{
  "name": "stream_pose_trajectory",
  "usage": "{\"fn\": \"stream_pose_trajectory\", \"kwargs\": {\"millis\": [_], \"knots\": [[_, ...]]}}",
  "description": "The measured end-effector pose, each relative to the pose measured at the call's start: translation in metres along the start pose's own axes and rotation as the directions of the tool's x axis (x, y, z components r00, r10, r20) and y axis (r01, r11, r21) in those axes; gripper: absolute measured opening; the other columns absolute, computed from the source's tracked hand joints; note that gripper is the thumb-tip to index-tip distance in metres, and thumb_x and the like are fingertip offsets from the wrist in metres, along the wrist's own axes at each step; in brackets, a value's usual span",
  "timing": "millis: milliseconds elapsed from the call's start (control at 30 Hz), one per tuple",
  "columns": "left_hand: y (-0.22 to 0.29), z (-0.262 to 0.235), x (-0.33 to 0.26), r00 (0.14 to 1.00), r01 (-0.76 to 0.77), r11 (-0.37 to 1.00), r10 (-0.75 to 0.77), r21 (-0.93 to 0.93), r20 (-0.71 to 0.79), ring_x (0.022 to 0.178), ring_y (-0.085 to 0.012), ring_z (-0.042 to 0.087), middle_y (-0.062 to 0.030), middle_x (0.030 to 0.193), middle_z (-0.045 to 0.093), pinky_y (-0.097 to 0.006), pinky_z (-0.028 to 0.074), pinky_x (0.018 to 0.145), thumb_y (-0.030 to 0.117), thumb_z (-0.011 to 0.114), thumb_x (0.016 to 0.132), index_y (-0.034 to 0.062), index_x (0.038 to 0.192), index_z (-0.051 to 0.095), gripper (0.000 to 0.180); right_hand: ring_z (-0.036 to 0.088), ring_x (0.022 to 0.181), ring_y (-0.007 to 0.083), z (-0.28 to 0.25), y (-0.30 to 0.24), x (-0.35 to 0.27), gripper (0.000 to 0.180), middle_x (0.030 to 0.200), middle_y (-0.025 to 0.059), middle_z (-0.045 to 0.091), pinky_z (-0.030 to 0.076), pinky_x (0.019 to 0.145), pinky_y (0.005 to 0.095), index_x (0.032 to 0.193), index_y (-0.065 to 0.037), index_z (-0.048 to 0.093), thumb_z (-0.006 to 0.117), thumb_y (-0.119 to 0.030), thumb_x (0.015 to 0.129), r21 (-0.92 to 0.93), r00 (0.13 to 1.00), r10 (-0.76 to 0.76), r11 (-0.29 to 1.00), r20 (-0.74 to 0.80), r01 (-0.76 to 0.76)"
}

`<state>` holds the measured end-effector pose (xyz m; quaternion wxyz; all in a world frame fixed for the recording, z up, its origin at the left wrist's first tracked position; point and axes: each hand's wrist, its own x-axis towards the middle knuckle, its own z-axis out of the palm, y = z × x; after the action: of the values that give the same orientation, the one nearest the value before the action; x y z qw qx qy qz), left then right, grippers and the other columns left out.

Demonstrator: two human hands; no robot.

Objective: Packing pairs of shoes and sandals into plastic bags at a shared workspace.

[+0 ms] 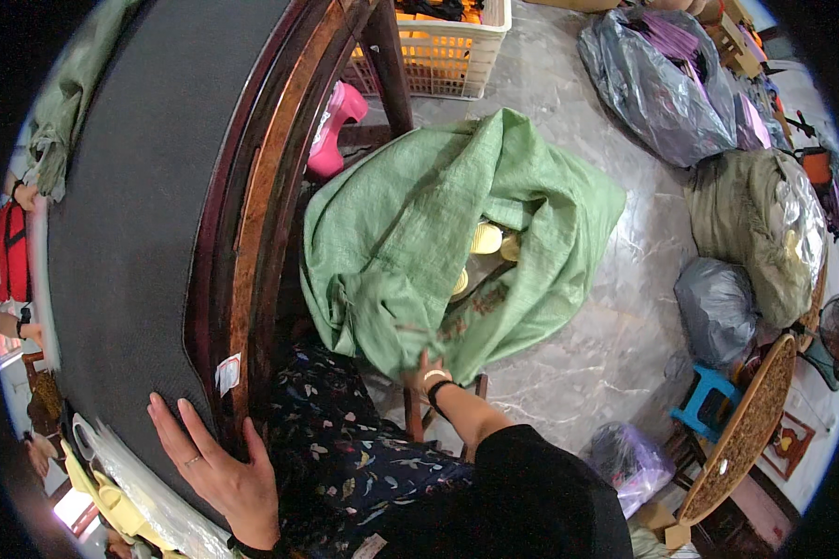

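My left hand (219, 470) rests on the dark grey mat (130, 233) at the table's edge, fingers stretched out, with a ring on one finger and the thumb over the wooden edge. My right hand (427, 373), partly blurred, grips the near rim of a large green woven sack (401, 214). The cloth around its fingers is smeared too. Through the sack's folded mouth show several pale yellow ribbed pieces, one of them a rounded piece (485, 238) that looks like a shoe sole; the rest of the contents are hidden.
Beyond the sack are a pink stool (337, 130) and a white plastic crate (447, 61). Along the right lie a grey plastic bag (657, 93), a drab woven sack (750, 224), a blue stool (708, 401) and a round tabletop (741, 433). Other people's hands (28, 196) show at far left.
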<state>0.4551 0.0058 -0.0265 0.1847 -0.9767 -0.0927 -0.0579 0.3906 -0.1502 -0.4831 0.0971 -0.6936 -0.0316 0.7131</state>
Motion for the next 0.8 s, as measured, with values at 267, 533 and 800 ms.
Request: {"fn": "stream_pose_trajectory", "kwargs": {"millis": [267,533,800], "knots": [[0.013,0.007,0.006,1.0,-0.004,0.993,0.005,-0.12,0.002,0.138,-0.0477,0.032,-0.0277,0.153,0.028,-0.051,0.029,0.114,0.006,0.07,0.08,0.0023,0.149,0.027,0.082,0.059,0.11,0.0358,-0.038,0.156,0.086,0.034,0.12,0.0158,0.062,0.046,0.09,0.0477,0.111,-0.007,0.063,0.053,-0.03,0.088,-0.235,0.936,-0.14,0.97,-0.322,0.064],[0.015,0.0,0.009,1.0,-0.026,0.994,0.025,-0.109,-0.009,0.138,-0.0489,0.032,-0.0291,0.152,0.028,-0.052,0.029,0.113,0.006,0.07,0.08,0.0004,0.148,0.026,0.081,0.058,0.113,0.0398,-0.23,0.061,0.068,0.052,0.124,0.0289,0.058,0.044,0.096,0.0445,0.123,0.009,0.05,0.064,-0.017,0.08,0.683,0.474,0.626,0.131,-0.619,0.718],[0.017,0.001,0.01,1.0,-0.007,0.995,0.009,-0.101,0.014,0.137,-0.049,0.033,-0.0286,0.152,0.028,-0.052,0.03,0.113,0.007,0.071,0.08,0.0007,0.148,0.026,0.081,0.063,0.1,0.0336,-0.297,-0.089,0.023,0.048,0.109,0.0209,0.066,0.048,0.089,0.0363,0.129,-0.004,0.051,0.055,-0.002,0.081,0.254,0.282,-0.252,0.139,-0.926,0.957]]}}
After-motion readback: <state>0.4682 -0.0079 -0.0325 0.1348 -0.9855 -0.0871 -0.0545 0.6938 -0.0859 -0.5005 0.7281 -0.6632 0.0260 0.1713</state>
